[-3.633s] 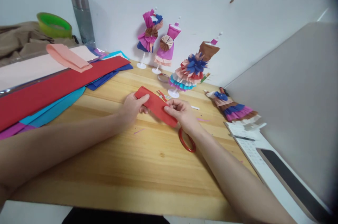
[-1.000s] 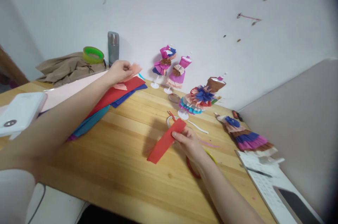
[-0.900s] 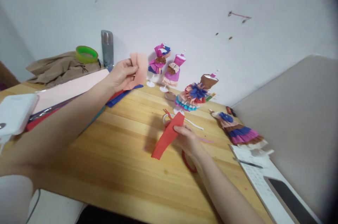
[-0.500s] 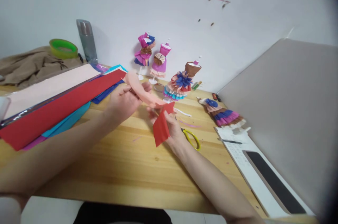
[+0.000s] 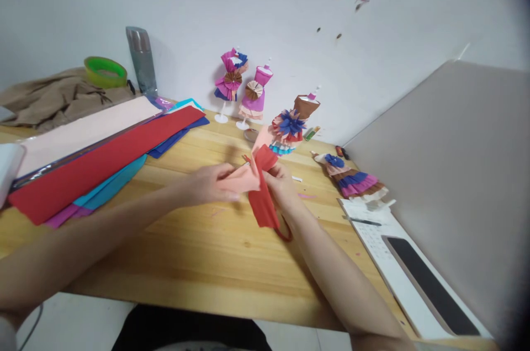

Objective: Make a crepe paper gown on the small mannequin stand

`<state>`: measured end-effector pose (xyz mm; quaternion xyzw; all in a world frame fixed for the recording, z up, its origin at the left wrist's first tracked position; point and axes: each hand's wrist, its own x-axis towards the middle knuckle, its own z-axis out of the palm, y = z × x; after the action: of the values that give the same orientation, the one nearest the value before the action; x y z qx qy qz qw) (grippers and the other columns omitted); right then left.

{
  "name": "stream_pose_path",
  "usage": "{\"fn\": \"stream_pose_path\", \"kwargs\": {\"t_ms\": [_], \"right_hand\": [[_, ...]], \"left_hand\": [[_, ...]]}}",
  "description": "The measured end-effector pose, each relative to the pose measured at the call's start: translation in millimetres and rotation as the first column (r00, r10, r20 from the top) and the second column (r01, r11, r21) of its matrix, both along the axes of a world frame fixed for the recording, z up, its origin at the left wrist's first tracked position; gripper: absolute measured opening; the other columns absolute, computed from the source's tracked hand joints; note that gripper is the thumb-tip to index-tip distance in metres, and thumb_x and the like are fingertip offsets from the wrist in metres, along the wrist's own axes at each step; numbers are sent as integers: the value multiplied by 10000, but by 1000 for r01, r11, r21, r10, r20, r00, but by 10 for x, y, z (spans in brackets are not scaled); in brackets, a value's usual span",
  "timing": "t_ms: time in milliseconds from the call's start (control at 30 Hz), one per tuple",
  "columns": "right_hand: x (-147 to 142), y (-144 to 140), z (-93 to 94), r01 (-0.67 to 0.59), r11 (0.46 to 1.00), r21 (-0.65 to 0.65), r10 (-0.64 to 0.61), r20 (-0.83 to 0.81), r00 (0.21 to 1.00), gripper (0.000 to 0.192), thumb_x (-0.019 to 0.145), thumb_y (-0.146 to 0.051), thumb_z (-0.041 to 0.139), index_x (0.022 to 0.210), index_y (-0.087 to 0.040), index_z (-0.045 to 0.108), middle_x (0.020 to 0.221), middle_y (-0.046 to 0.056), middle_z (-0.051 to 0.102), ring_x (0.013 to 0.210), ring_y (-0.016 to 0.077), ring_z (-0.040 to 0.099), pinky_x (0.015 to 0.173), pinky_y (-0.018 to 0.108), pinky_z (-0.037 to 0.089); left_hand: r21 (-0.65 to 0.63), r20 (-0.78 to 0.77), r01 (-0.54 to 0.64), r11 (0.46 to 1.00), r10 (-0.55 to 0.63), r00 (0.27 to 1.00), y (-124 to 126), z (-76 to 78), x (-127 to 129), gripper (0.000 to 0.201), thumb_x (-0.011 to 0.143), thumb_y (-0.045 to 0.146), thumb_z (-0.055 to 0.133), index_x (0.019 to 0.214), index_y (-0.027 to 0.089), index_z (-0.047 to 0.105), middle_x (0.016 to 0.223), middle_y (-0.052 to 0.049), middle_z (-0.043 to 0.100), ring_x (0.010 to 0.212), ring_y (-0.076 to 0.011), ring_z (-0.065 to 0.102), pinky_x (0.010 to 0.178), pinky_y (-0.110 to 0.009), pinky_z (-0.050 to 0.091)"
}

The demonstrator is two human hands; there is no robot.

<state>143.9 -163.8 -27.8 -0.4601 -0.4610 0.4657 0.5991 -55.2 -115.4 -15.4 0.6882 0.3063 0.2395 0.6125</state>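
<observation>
While a peach paper strip (image 5: 242, 179) and a red paper strip (image 5: 264, 209) meet at the clock's centre, above the counter (image 5: 199, 262), the left hand (image 5: 209, 182), toward 9 o'clock, has its grip clamped on the peach one; the right hand (image 5: 282, 182), toward 3 o'clock, clamps the red. Both probably handle as light, limp and easily torn, favouring a gentle, flat pinch near the ends. At 4 o'clock, marks on the white panel (image 5: 387, 262) are too small to read.
</observation>
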Motion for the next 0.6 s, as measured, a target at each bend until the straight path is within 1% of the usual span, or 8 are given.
{"fn": "stream_pose_path", "kwargs": {"t_ms": [33,100,200,267,333,400,500,600], "right_hand": [[12,-8,31,12,1000,18,-12,5,1000,245,571,-367,830,711,-211,705,707,0,736,622,167,637,656,299,530],[50,-32,101,58,997,58,-58,0,998,238,594,-372,819,722,-210,702,697,-2,727,601,159,627,639,296,522],[97,-68,195,124,989,87,-124,6,992,230,608,-368,811,721,-204,695,662,-4,707,554,144,601,583,278,500],[85,-80,226,102,993,53,-104,34,994,233,608,-370,809,696,-196,680,629,-7,688,511,131,579,542,267,485],[52,-78,230,46,999,5,-46,62,997,248,605,-378,807,683,-187,669,608,-8,676,480,121,566,514,259,479],[41,-62,223,4,1000,-27,-1,104,995,258,608,-388,801,670,-180,661,577,-6,664,460,115,557,486,249,470],[143,-26,212,42,999,-35,-34,202,979,264,621,-401,780,660,-179,641,535,-4,646,442,114,548,444,231,441],[308,13,168,50,987,-150,10,376,927,257,692,-409,708,747,-165,653,565,12,663,424,100,537,406,207,395]], "left_hand": [[54,-50,30,998,-27,998,-65,7,34,335,612,377,778,892,204,713,875,-37,727,877,-262,668,710,-311,490],[91,-60,47,995,-41,997,-158,24,78,336,694,406,717,945,183,704,899,-50,725,855,-250,668,703,-314,486],[63,66,-108,992,104,992,-204,40,110,600,659,386,760,1201,190,596,1142,-99,685,920,-240,668,755,-329,499],[20,108,-159,987,156,982,-208,36,135,723,616,343,800,1270,193,530,1161,-108,677,903,-225,671,762,-333,507],[-80,121,-121,989,130,984,-215,17,168,586,628,311,790,1160,161,594,1010,-87,719,830,-209,675,743,-325,511],[-257,132,-66,964,103,986,-227,-9,197,338,670,288,744,956,129,662,822,-68,727,732,-191,669,703,-308,511],[-518,169,-27,855,133,977,-218,-50,202,110,704,201,665,780,121,666,686,-66,706,622,-165,647,651,-282,513],[-645,189,-40,763,209,959,-157,-102,167,140,706,102,572,823,123,645,651,-66,698,578,-156,643,622,-265,519]]}}
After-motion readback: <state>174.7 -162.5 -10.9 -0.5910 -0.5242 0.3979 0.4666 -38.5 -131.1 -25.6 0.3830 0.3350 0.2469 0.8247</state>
